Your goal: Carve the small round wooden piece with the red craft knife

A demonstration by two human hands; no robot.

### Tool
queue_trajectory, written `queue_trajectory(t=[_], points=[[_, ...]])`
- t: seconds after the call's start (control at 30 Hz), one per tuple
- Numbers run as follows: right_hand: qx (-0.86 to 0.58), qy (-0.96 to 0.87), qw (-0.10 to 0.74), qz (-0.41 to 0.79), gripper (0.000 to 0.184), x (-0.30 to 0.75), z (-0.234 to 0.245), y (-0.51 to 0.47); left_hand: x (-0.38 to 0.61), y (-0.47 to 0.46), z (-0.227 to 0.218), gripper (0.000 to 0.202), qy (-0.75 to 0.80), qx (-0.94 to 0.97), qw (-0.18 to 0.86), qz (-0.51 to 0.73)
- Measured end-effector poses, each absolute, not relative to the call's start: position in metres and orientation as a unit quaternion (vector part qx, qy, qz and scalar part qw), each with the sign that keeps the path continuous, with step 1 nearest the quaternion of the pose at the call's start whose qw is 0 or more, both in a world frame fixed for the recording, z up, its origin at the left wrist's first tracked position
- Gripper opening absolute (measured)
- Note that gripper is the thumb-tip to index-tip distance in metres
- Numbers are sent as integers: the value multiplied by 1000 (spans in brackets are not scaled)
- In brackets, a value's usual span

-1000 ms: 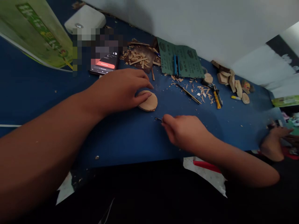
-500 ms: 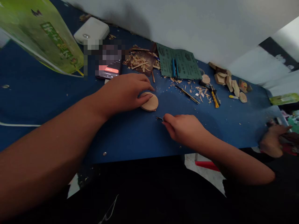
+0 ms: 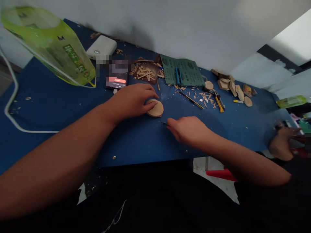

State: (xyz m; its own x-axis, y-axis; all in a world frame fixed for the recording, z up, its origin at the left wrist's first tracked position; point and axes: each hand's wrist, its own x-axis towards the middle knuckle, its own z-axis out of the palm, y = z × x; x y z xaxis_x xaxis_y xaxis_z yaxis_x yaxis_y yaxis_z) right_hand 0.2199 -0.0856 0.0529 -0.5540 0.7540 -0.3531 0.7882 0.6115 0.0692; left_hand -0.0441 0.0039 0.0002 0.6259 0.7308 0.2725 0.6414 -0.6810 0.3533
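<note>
Lying partly under left hand (image 3: 137, 99): disc (image 3: 156, 111)

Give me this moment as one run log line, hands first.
left hand: thumb on round wood slice | right hand: pinching thin tool, tip apart from slice | beyond: wood shavings, green sandpaper sheet

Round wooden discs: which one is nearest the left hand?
The leftmost disc, with the left hand over its edge. Farther right, the middle disc sits by the yellow-and-black cutter, the rightmost disc by the yellow stick.
</note>
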Motion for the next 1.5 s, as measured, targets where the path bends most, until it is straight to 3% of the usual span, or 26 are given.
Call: queue_trajectory(t=[0.13, 0.37, 0.6, 0.8, 1.0, 1.17, 1.5], points=[[365, 903, 224, -10, 29, 215, 60, -82, -44, 5, -3, 38, 384, 893, 123, 201], [470, 859, 97, -180, 25, 233, 42, -64, -44, 5, -1, 40, 385, 892, 117, 204], [324, 924, 204, 11, 24, 221, 62, -77, -45, 6, -2, 39, 384, 893, 132, 193], [352, 924, 148, -32, 26, 240, 73, -62, -47, 10, -5, 40, 400, 885, 148, 186], [375, 914, 65, -143, 43, 278, 53, -58, -46, 11, -7, 39, 407, 882, 157, 180], [386, 902, 16, -194, 41, 289, 37, -55, -46, 11, -7, 40, 405, 882, 164, 179], [425, 899, 14, -101, 44, 291, 36, -63, -43, 10, -6, 40, 398, 883, 183, 168]])
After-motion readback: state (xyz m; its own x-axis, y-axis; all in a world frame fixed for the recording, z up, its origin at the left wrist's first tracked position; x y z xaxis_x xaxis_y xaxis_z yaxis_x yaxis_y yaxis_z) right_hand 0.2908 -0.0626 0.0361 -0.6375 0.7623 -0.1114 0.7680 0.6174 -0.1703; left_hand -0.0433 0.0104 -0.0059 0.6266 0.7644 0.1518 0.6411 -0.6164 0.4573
